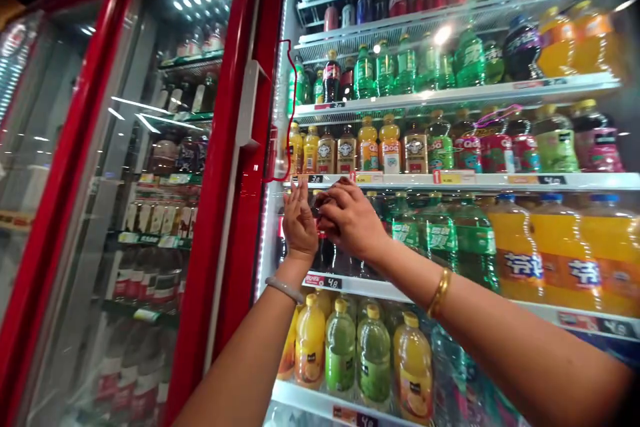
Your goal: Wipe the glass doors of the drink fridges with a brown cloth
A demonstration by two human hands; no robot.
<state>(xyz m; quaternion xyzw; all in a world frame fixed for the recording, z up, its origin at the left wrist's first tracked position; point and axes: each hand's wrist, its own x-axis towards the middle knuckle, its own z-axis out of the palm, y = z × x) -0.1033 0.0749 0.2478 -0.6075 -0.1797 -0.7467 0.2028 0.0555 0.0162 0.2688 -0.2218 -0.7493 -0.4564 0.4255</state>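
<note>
Both hands are raised in front of the drinks cooler, close together near a white shelf edge [480, 181]. My left hand [301, 221], above a grey bangle [285, 289], has its fingers stretched upward and apart, with nothing seen in it. Just to its right, my right hand [353, 217] has bent fingers closed around something dark and small that I cannot make out. A gold bracelet [440, 292] circles the right wrist. Dark bottles stand behind the hands, partly hidden by them.
Small juice bottles [390, 145] line the shelf above the hands, large orange bottles [515, 250] stand at the right, and yellow and green bottles [340, 347] below. A red door frame with a white handle [249, 107] is at the left, beside another glass-door cooler [165, 147].
</note>
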